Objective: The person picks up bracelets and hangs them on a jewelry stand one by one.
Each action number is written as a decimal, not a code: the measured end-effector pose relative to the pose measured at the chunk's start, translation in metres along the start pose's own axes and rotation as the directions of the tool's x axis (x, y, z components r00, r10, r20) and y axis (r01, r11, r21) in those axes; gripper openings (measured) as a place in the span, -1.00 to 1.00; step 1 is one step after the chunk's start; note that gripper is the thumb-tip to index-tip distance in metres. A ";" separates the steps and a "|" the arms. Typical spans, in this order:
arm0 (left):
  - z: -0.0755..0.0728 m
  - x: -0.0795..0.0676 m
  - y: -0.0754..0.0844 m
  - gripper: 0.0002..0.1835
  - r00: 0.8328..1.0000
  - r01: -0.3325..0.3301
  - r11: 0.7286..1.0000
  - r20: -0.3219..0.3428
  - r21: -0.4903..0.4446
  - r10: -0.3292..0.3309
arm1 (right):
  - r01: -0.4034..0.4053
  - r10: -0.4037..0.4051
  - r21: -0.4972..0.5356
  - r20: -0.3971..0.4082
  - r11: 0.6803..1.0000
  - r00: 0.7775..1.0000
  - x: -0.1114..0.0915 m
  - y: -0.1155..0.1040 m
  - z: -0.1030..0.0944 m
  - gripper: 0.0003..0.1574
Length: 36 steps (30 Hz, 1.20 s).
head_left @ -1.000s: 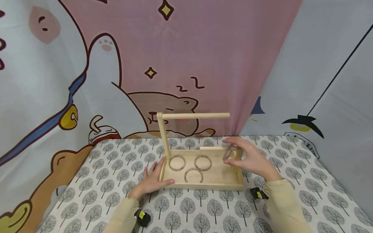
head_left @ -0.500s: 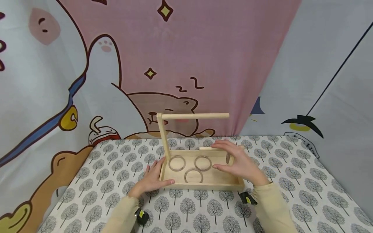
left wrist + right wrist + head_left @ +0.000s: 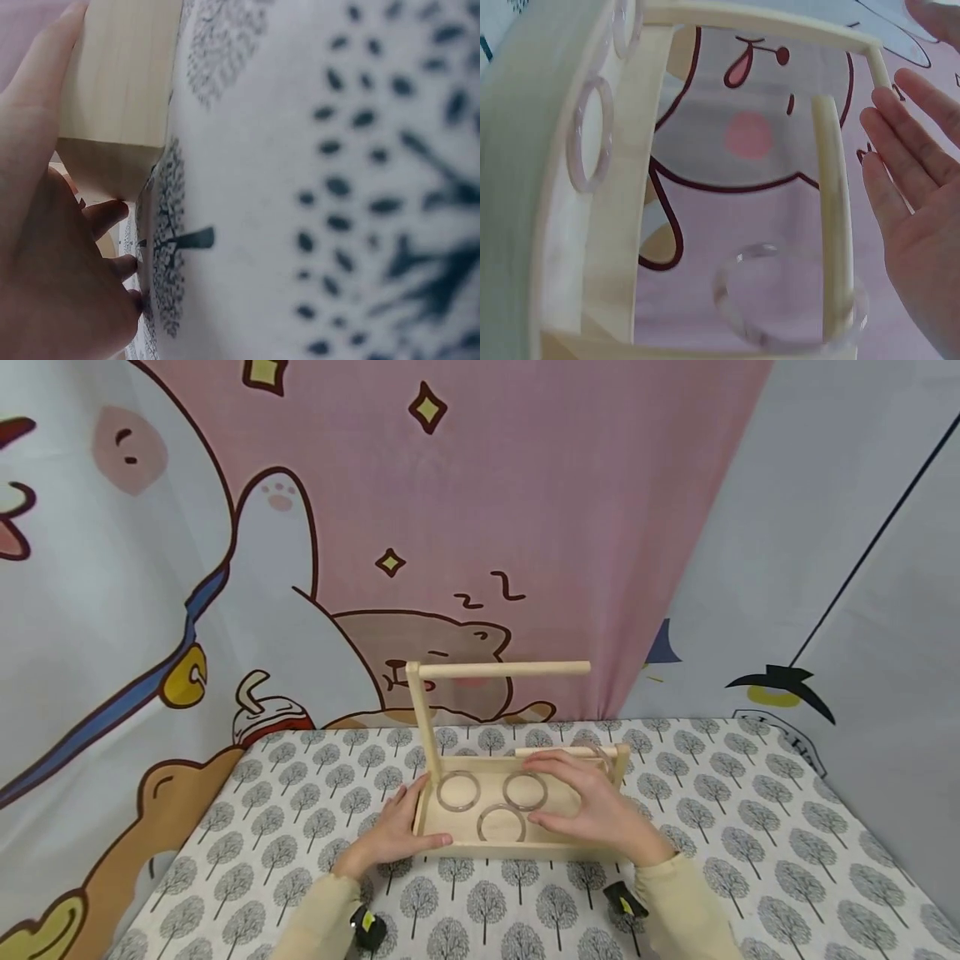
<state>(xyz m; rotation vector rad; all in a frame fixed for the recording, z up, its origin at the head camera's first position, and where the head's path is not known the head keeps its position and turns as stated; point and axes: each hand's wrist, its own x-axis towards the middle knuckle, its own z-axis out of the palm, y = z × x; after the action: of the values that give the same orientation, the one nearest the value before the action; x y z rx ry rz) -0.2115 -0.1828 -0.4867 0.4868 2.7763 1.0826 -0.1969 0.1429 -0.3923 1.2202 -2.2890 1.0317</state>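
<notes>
My left hand (image 3: 397,822) holds the left front corner of a wooden rack with a tray base (image 3: 517,850). Its thumb lies along the front wall, and the fingers are at the left side. Over the tray's right part is my right hand (image 3: 588,810), fingers extended and apart, holding nothing. A clear ring (image 3: 731,311) hangs around the lower wooden rod (image 3: 836,217), near its post end. Several matching rings lie flat in the tray, including a left one (image 3: 458,812) and a front one (image 3: 502,806). The right hand partly covers the tray's right end.
The rack's upper rod (image 3: 510,669) extends rightward from a tall left post (image 3: 423,722), its right end free. Tree-patterned cloth (image 3: 337,852) covers the table. A printed cartoon curtain (image 3: 585,527) hangs behind it.
My right hand has moved left, letting go of the ring, which now hangs on the lower rod. The left hand stays at the rack's corner. The head view has tilted slightly upward.
</notes>
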 end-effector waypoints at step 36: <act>0.000 0.000 0.000 0.18 0.999 0.052 0.998 0.001 -0.024 -0.052 | -0.196 0.180 0.022 0.311 0.980 0.933 -0.007 0.052 0.063 -0.44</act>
<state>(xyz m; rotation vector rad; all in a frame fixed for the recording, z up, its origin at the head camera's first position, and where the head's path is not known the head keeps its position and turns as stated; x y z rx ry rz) -0.2117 -0.1825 -0.4871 0.4088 2.7564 1.1029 -0.2338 0.1197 -0.4621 1.2787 -2.6785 1.0326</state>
